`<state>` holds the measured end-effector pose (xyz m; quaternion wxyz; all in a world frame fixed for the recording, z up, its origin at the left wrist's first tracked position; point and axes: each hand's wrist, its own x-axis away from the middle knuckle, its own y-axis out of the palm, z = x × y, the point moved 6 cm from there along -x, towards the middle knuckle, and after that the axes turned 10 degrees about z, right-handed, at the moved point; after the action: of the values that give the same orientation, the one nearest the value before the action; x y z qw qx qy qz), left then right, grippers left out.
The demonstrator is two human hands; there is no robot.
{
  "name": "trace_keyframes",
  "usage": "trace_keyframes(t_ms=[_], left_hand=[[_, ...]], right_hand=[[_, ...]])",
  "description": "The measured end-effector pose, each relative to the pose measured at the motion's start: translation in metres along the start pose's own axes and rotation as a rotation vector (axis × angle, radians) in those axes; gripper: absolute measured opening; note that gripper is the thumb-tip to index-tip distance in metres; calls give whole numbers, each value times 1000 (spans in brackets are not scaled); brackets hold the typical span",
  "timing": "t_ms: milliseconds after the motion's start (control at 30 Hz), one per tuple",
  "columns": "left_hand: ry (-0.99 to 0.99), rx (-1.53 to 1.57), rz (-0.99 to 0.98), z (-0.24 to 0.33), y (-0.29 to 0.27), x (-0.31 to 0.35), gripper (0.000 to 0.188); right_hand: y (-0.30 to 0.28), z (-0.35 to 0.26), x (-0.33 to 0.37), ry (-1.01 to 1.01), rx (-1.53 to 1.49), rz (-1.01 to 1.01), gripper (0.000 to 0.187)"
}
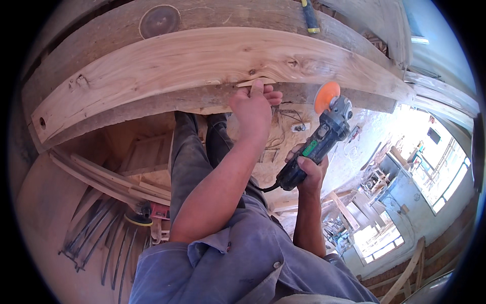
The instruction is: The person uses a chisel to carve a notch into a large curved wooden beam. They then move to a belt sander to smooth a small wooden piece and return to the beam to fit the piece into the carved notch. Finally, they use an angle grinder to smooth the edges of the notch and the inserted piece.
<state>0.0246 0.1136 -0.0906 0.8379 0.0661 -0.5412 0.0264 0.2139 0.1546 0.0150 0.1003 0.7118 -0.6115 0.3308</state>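
A long pale wooden board point(202, 53) with knots and flowing grain lies across the workbench point(177, 101) in front of me. At its near edge my left hand point(255, 100) pinches a thin pointed wood piece point(258, 81), thumb on top and fingers curled below. Whether that piece is loose or joined to the board I cannot tell. To the right, my right hand point(311, 175) grips an angle grinder point(319, 144) by its dark body. The grinder's orange disc point(326, 97) points up near the board's edge, apart from it. A black cord leaves its rear end.
A round dark disc point(160, 22) and a yellow-and-dark tool handle point(310, 17) lie beyond the board. At the lower left are a red sander point(152, 210), wood strips point(111, 177) and several metal bars point(96, 228). A socket box point(300, 127) sits beyond the bench.
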Motion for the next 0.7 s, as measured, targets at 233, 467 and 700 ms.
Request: trace_keyframes(t_ms=[233, 467, 700], left_hand=[[-8, -1, 26, 2, 2, 2, 29], [-3, 27, 35, 0, 2, 2, 29], [-13, 17, 9, -1, 2, 2, 24]], right_hand=[[9, -10, -4, -4, 2, 5, 64], [6, -11, -8, -3, -11, 13, 64], [4, -9, -12, 7, -30, 28, 61]])
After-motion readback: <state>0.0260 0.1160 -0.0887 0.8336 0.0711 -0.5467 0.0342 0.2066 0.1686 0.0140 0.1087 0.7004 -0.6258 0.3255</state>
